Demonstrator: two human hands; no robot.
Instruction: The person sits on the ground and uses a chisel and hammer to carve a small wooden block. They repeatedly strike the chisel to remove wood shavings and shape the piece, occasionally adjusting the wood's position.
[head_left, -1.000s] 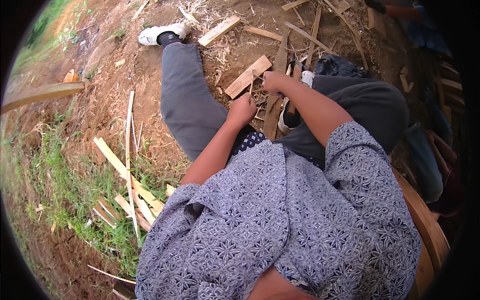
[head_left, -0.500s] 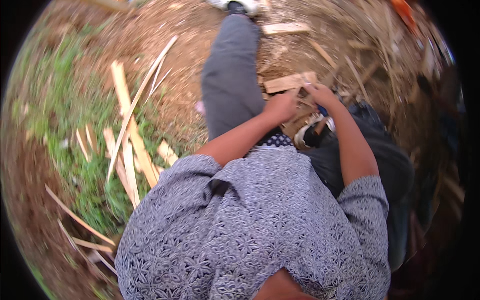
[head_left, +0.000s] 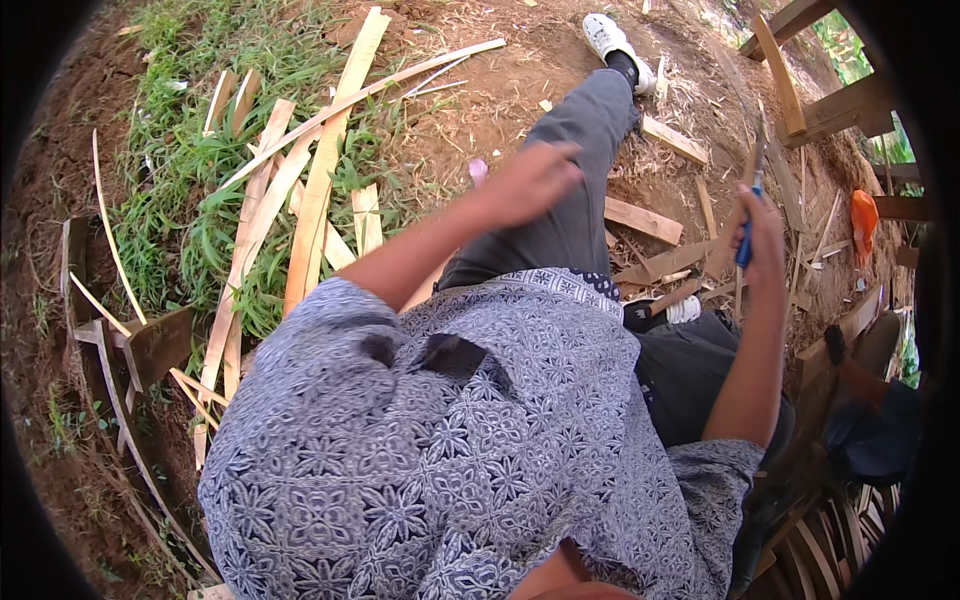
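My right hand point(head_left: 764, 232), at the right, is closed around the blue handle of a knife point(head_left: 742, 245); its narrow blade points away from me. My left hand point(head_left: 535, 182) is blurred above my outstretched grey-trousered leg point(head_left: 575, 135). Its fingers look loosely apart, with nothing visible in them. Left of that hand, long pale wood strips point(head_left: 335, 150) lie crossed on the grass. A short wooden block point(head_left: 643, 219) rests on the ground between my two hands.
A white shoe point(head_left: 608, 38) is on my far foot. Wooden beams point(head_left: 840, 112) stand at the far right, near an orange piece of plastic point(head_left: 864, 228). Another person's arm point(head_left: 862, 382) shows at the right edge. A wooden frame point(head_left: 155, 345) is at the left.
My hands were together over the wood near my folded leg; now they are apart. The left has moved left and the right holds the knife upright. The view has turned.
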